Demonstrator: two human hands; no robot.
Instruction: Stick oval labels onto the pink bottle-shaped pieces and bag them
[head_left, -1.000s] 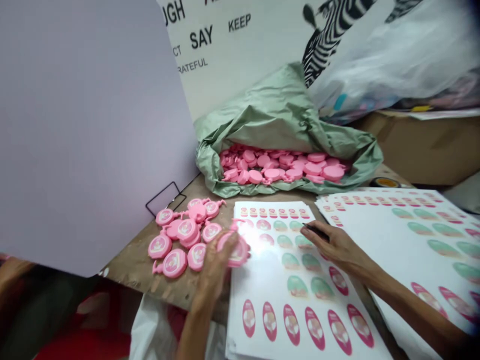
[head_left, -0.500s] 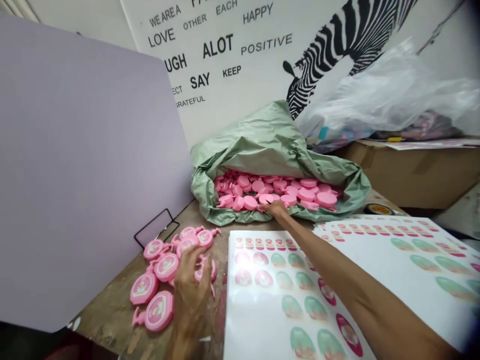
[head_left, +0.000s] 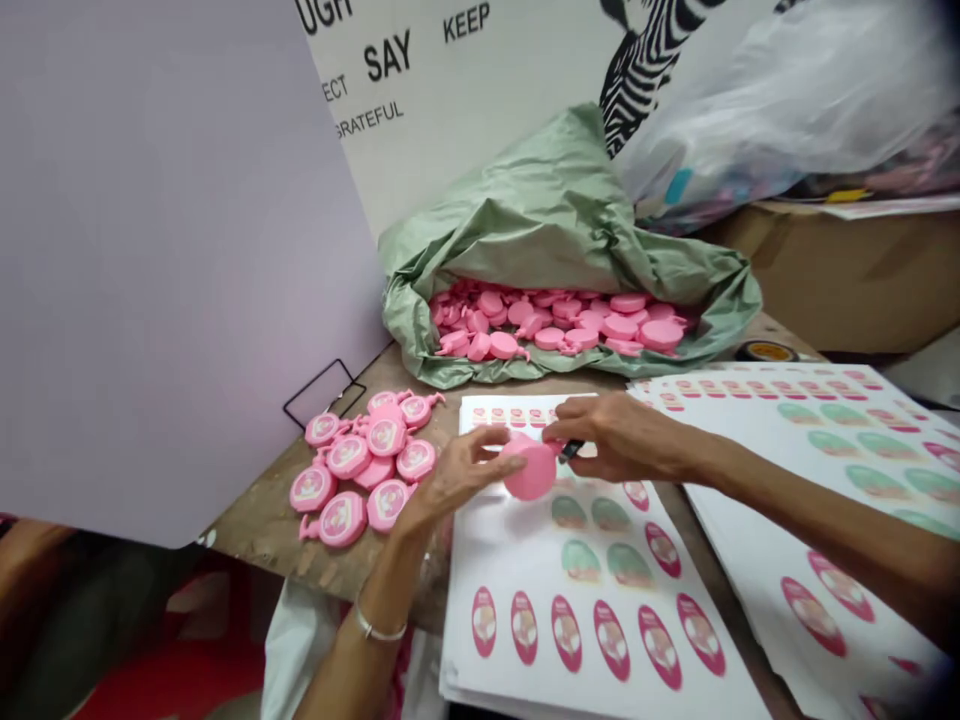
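Over the sticker sheet (head_left: 592, 625) | I had the left hand (head_left: 457, 475) half-curled, fingers gripping a pink plastic disc (head_left: 531, 472) | right hand (head_left: 622, 435) pinched a small black tool (head_left: 571, 450) against it | more discs (head_left: 360, 465) lay on the wooden table (head_left: 255, 540), others in a green bag (head_left: 555, 230)

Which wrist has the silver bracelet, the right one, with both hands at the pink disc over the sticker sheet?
No: the head view shows the silver bracelet on the left wrist, not the right. The rest holds: the left hand and right hand are both at the pink disc over the sticker sheet.
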